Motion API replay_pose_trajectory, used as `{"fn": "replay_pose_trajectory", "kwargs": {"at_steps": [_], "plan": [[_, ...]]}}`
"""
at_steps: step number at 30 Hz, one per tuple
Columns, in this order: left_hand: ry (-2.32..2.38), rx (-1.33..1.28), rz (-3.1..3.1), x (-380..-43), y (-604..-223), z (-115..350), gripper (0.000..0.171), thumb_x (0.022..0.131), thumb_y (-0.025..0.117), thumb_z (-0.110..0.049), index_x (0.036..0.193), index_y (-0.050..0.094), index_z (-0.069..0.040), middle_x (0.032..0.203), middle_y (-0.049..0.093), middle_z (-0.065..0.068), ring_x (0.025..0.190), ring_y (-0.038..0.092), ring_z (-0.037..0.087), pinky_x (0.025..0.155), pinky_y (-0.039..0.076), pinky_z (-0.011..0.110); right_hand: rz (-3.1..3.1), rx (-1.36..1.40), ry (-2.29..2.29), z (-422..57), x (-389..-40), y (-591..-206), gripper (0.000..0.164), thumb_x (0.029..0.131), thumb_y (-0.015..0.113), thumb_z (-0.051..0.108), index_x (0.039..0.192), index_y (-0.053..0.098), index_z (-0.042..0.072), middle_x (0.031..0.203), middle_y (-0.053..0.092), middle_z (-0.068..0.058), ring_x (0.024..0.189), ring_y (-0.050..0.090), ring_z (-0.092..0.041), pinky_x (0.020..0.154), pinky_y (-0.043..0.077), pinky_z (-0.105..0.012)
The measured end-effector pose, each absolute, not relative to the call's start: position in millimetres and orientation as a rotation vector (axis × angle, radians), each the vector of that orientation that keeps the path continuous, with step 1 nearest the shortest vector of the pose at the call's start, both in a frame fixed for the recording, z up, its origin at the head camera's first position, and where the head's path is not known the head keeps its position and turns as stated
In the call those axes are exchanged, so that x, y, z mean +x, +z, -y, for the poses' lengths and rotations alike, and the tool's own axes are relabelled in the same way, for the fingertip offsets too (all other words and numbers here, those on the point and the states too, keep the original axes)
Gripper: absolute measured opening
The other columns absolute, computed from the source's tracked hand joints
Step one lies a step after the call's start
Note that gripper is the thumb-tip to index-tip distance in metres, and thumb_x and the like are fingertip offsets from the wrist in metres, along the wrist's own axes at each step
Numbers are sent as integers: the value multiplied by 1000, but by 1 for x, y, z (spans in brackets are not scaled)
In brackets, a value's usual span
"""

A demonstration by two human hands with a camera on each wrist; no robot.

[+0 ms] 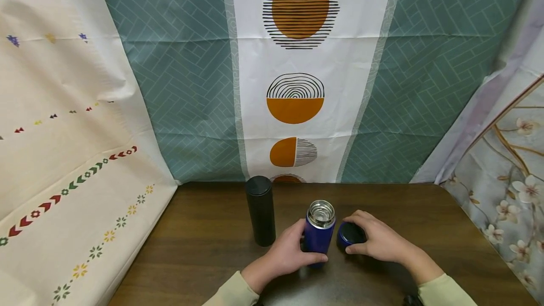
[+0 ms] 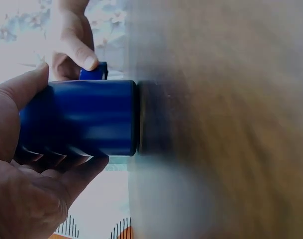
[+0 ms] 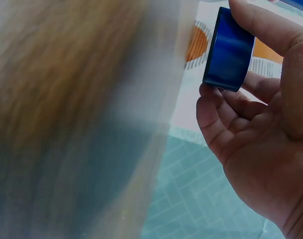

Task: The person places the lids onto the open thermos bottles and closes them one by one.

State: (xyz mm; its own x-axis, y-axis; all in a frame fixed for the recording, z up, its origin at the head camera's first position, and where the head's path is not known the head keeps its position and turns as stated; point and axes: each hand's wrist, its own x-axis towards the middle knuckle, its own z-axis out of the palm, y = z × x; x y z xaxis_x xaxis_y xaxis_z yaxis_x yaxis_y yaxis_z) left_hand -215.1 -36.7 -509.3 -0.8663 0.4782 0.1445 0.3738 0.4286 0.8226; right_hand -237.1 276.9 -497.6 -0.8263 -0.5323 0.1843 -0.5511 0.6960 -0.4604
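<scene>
A blue vacuum flask (image 1: 317, 241) stands upright with its steel mouth uncovered. My left hand (image 1: 288, 253) grips its side, thumb in front; in the left wrist view the fingers (image 2: 74, 177) curl round the blue body (image 2: 91, 117), whose base is near the tabletop. To its right, my right hand (image 1: 378, 237) holds the flask's blue lid (image 1: 352, 234), with a dark round face upward. In the right wrist view, thumb and fingertips pinch the lid (image 3: 228, 52) by its rim, close above or on the table; I cannot tell which.
A tall black flask (image 1: 261, 214), with its top covered, stands upright left of the left hand. The brown wooden table (image 1: 204, 235) ends at a green and white patterned cloth (image 1: 293, 60) behind. Patterned cloths hang along the left and right sides.
</scene>
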Motion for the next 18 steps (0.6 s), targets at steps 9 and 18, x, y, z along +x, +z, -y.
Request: {"fn": "replay_pose_trajectory", "kwargs": {"at_steps": [9, 18], "plan": [[1435, 816, -2549, -202, -508, 52, 74, 86, 100, -41, 145, 60, -20, 137, 70, -8, 123, 68, 8, 102, 60, 35, 2790, 952, 800, -267, -228, -485, 66, 88, 97, 42, 142, 70, 15, 125, 61, 13, 108, 59, -6, 90, 57, -35], [1464, 855, -2516, -194, -510, 63, 74, 86, 100, -38, 146, 60, -20, 139, 70, -5, 126, 67, 10, 104, 60, 37, 2757, 998, 847, -256, -223, -466, 65, 88, 97, 38, 143, 68, 18, 125, 60, 13, 101, 58, -6, 81, 52, -27]]}}
